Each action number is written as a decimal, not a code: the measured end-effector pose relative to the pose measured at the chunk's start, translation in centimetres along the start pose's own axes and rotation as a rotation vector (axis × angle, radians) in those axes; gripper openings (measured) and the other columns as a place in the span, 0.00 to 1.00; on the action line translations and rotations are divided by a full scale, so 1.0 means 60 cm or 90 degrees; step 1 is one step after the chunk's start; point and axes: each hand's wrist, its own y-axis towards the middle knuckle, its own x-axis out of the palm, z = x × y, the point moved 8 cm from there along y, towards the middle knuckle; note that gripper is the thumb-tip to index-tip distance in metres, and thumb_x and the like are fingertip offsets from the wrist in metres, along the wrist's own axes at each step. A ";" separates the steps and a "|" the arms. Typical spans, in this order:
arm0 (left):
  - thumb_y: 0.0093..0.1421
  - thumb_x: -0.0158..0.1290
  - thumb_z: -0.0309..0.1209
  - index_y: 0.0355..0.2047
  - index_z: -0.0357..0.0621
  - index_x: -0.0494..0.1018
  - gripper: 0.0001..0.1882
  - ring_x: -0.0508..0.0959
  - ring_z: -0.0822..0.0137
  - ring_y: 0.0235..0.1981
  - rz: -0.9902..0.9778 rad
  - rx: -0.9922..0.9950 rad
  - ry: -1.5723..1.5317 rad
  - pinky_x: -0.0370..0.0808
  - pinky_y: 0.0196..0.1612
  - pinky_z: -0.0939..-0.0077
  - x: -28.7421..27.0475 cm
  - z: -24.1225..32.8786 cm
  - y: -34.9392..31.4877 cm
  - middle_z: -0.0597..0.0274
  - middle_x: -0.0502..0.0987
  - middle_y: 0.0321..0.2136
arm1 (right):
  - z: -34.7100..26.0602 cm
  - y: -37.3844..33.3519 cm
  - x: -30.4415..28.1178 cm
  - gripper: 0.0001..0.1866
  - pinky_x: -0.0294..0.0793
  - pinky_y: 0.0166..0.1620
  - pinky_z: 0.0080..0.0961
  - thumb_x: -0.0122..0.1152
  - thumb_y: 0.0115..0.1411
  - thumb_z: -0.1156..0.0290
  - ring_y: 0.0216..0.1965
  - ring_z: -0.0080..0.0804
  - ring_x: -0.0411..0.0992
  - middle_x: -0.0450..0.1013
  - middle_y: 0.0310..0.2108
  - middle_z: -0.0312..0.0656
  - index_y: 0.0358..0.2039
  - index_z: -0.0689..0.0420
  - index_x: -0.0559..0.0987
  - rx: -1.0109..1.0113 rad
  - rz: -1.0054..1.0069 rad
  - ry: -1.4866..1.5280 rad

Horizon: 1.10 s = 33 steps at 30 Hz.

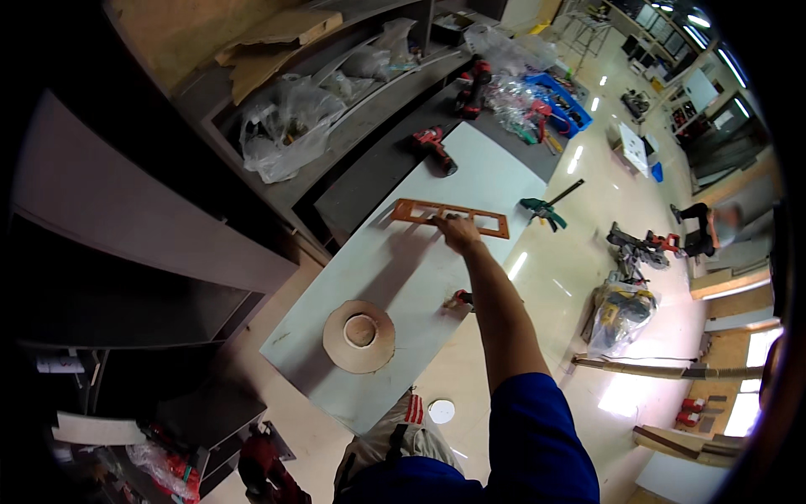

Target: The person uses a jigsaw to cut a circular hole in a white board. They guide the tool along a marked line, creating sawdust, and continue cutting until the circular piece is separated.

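My right hand (pixel 458 233) reaches far over the pale board, its fingers closed on the near edge of an orange slotted template (pixel 494 224). The template is long and flat, with several rectangular openings, and casts a shadow on the board. Whether it rests on the board or is held just above it, I cannot tell. Nearer to me lies a round tan disc (pixel 336 340) with a raised ring at its centre. Beside my forearm a red-and-black tool (pixel 462 296) shows only in part. My left hand is out of view.
Past the template lies a red cordless drill (pixel 435 149), with another drill (pixel 476 84) farther back. A green clamp (pixel 547 210) grips the right edge. A blue crate (pixel 561 105) and plastic bags (pixel 294 126) sit behind. Another person (pixel 714 228) is at the far right.
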 end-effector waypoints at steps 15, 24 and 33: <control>0.61 0.54 0.21 0.36 0.33 0.68 0.06 0.72 0.72 0.19 -0.102 0.366 -0.192 0.70 0.22 0.76 -0.065 0.257 -0.038 0.61 0.71 0.19 | -0.606 -0.434 -0.034 0.25 0.78 0.50 0.32 0.68 0.62 0.59 0.53 0.35 0.75 0.72 0.59 0.44 0.55 0.59 0.78 -0.304 -0.349 0.928; 0.54 0.63 0.29 0.45 0.33 0.77 0.19 0.82 0.67 0.38 -0.305 0.346 -0.112 0.78 0.43 0.69 -0.047 0.218 0.078 0.55 0.82 0.38 | -0.856 -0.640 0.026 0.51 0.70 0.62 0.41 0.71 0.60 0.60 0.63 0.44 0.69 0.68 0.63 0.51 0.73 0.55 0.47 0.082 -0.170 1.149; 0.51 0.67 0.35 0.55 0.25 0.57 0.40 0.73 0.61 0.49 -0.262 0.113 0.007 0.72 0.55 0.63 -0.145 -0.008 0.170 0.45 0.70 0.49 | -0.830 -0.759 0.080 0.25 0.79 0.50 0.33 0.62 0.64 0.63 0.47 0.40 0.80 0.79 0.47 0.50 0.58 0.61 0.72 0.185 -0.174 0.960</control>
